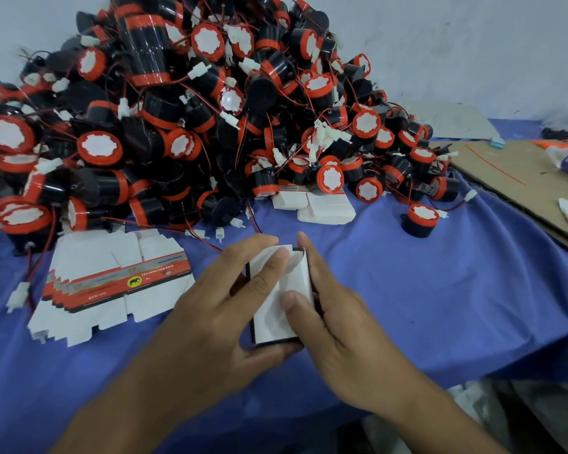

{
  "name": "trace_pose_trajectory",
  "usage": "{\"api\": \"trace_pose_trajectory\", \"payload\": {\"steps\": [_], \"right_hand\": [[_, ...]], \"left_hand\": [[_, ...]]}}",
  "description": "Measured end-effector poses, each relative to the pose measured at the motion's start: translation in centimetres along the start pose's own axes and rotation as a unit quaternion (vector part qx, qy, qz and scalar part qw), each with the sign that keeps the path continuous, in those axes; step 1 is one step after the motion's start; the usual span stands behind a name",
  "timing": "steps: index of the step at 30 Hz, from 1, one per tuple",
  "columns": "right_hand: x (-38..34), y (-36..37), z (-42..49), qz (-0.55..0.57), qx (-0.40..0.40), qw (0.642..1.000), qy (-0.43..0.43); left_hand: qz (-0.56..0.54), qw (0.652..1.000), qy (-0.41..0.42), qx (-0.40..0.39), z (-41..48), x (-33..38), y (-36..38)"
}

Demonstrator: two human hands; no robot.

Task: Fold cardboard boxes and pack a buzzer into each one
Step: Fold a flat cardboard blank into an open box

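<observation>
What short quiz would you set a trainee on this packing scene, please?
1. True or false: the left hand and the right hand both hold the box.
2. Where does the lone buzzer stand relative to the buzzer pile? A: apart from it, on the person's right. B: apart from it, on the person's left. C: on top of it.
3. Fill in the blank: the stack of flat boxes lies on a ____ cloth.
Key: 1 true; 2 A; 3 blue.
</observation>
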State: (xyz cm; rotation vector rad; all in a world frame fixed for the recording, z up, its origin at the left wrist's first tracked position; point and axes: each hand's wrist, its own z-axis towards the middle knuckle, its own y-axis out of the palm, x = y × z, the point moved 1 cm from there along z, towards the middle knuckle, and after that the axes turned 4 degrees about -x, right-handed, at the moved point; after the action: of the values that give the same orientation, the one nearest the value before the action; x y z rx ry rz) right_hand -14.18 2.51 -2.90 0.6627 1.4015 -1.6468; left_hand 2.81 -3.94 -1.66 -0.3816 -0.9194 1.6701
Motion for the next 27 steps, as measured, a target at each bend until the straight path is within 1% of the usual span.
{"api": "trace_pose_trajectory", "payload": {"steps": [5,11,15,18,20,24,27], "right_hand": [[0.1,0.8,0.0,-0.037,0.013,0.999,0.006],[0.0,0.9,0.1,-0.034,0.047,0.998,0.011],[-0.3,0.5,0.1,0.021,0.027,0.999,0.012],[-0.6,-0.1,0.3,0.126,0.019,0.992,0.021],[-0.7,-0.5,0.5,0.143,0.026,0.989,0.013],[-1.0,-0.4,0.7,0.096,0.025,0.995,-0.008],[-0.8,-0.4,0.6,0.055,0.031,0.998,-0.012]], "left_hand": [[0.022,1.000,-0.007,0.012,-0.2,0.2,0.3],[0.039,0.999,-0.014,0.020,-0.1,0.8,0.6],[0.046,0.999,-0.015,0.016,0.1,0.8,0.6],[0.058,0.998,-0.028,0.022,0.1,0.7,0.4],[0.068,0.997,-0.032,0.031,0.1,0.7,0.4],[0.063,0.996,-0.032,0.062,0.0,1.2,0.8],[0.042,0.997,-0.030,0.058,0.0,1.3,1.0]]}}
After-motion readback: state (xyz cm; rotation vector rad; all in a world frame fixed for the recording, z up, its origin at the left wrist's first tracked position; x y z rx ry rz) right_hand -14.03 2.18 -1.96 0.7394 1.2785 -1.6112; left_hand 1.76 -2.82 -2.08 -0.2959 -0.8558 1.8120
